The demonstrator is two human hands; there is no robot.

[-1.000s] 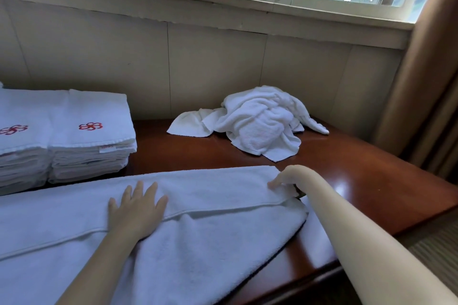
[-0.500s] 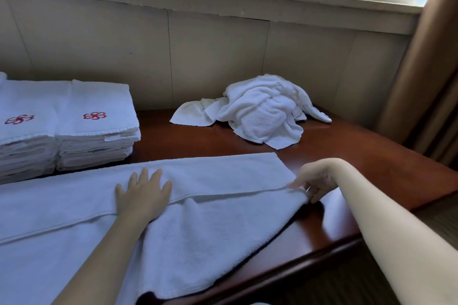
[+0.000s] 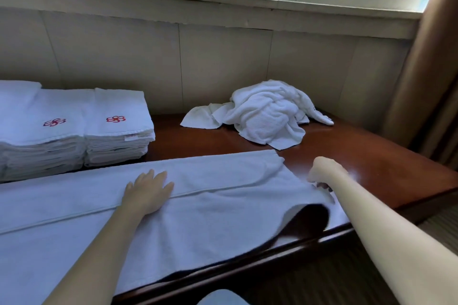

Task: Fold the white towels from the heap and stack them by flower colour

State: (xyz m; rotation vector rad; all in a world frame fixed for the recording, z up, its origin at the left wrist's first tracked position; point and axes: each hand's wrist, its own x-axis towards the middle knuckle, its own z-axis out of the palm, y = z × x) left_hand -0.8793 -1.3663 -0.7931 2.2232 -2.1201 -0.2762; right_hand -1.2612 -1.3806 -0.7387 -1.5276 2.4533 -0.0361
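Observation:
A long white towel [image 3: 210, 205] lies spread along the near edge of the wooden table [image 3: 371, 163], its far strip folded over lengthwise. My left hand [image 3: 147, 192] lies flat on the fold line with straight fingers. My right hand [image 3: 319, 172] pinches the towel's right end, and that corner is lifted off the wood. A crumpled heap of white towels [image 3: 267, 114] sits at the back. Two stacks of folded towels stand at the left, one topped by a red flower [image 3: 115, 119], the other by a darker red flower [image 3: 54, 122].
A panelled wall and a window sill run behind the table. A brown curtain [image 3: 426, 62] hangs at the right. The table's front edge runs diagonally below the towel, with striped carpet [image 3: 334, 270] beyond it. Bare wood shows between the heap and the spread towel.
My right hand has shifted at the towel's right end and raised that corner, so a dark gap shows under it. My left hand has stayed flat on the fold.

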